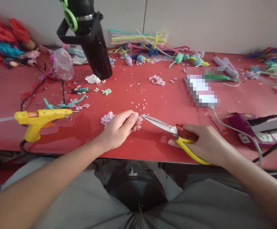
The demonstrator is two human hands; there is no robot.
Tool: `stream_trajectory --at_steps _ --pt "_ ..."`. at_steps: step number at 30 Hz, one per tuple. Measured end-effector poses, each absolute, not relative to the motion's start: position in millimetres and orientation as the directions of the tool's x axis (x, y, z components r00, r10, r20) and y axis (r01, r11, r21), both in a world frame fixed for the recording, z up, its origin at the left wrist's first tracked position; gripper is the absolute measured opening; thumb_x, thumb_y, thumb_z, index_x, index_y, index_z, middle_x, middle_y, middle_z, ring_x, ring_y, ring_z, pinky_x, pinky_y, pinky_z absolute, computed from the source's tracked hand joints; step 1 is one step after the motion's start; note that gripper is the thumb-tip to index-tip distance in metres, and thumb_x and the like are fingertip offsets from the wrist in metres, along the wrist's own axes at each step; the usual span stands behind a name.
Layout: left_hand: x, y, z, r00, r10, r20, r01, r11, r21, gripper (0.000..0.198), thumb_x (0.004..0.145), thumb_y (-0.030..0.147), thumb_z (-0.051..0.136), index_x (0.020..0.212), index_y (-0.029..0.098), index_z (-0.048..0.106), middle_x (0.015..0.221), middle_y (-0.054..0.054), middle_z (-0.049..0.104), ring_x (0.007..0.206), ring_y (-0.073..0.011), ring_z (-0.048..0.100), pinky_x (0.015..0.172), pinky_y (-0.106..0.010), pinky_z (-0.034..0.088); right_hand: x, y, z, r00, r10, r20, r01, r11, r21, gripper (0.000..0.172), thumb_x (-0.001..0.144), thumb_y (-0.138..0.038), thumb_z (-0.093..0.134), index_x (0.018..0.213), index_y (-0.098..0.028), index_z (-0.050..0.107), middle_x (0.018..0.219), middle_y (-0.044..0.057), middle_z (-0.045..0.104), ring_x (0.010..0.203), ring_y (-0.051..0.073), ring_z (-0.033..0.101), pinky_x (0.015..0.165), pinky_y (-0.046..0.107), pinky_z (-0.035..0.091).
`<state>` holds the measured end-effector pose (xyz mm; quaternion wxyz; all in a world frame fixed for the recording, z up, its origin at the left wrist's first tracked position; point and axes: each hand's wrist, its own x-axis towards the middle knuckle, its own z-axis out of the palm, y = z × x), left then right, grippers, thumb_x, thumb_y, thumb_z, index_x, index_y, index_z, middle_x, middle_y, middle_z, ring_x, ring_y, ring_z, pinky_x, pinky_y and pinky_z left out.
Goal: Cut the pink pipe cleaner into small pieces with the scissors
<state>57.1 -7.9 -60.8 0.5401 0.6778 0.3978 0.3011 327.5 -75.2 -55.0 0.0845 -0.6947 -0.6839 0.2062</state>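
Pink fuzzy piece (139,122) pinched at table centre, just above the near edge, mostly hidden behind fingertips. Left hand (119,128) closed on it, thumb pressed against curled fingers. At 9 o'clock of that hand, touching it, a small heap of pink clippings (107,118).

At 3 o'clock of the piece, scissors (163,126), blade tips just beside it, blades nearly shut. Right hand (204,143) wrapped round the red and yellow handles, fingers through the loops, holding firm.

Further out at 9 o'clock, yellow glue gun (39,119) lying on the red table (133,92), nozzle toward 3 o'clock, teal pipe cleaner (64,104) just above it. At 11 o'clock, black bottle (94,38) tilted, with a white wad (92,79) at its foot and a clear plastic bottle (63,67) beside it at 9 o'clock. At 12 o'clock, scattered pale clippings (158,80), and beyond them a bundle of pipe cleaners (138,38) against the wall. At 2 o'clock, a blurred flat object (202,89) with a white cable (234,130) running toward 4 o'clock. At 3 o'clock, near the table's right end, a purple power strip (245,128) with dark cords plugged in.
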Motion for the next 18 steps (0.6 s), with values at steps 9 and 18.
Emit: stream_trajectory --at_steps 9,18 --pt "57 -9 -59 0.498 0.867 0.009 0.269 -0.164 0.949 0.038 0.104 0.038 0.038 0.074 0.018 0.049 0.068 0.000 0.052 0.061 -0.0086 0.049 0.052 -0.020 0.039 329 -71 -59 0.037 0.979 -0.199 0.903 -0.118 -0.414 0.063 0.068 -0.079 0.061 0.058 -0.023 0.035 0.058 -0.005 0.025 0.060 0.014 0.020 0.048 0.027 0.025" --pt "60 -11 -50 0.440 0.898 0.033 0.337 -0.198 0.921 0.048 0.105 0.032 0.034 0.060 0.019 0.038 0.050 0.004 0.041 0.046 -0.0076 0.039 0.050 -0.024 0.034 330 -73 -61 0.023 0.982 -0.188 0.902 -0.101 -0.419 0.061 0.070 -0.074 0.064 0.060 -0.024 0.031 0.060 -0.005 0.023 0.060 0.014 0.018 0.049 0.028 0.024"
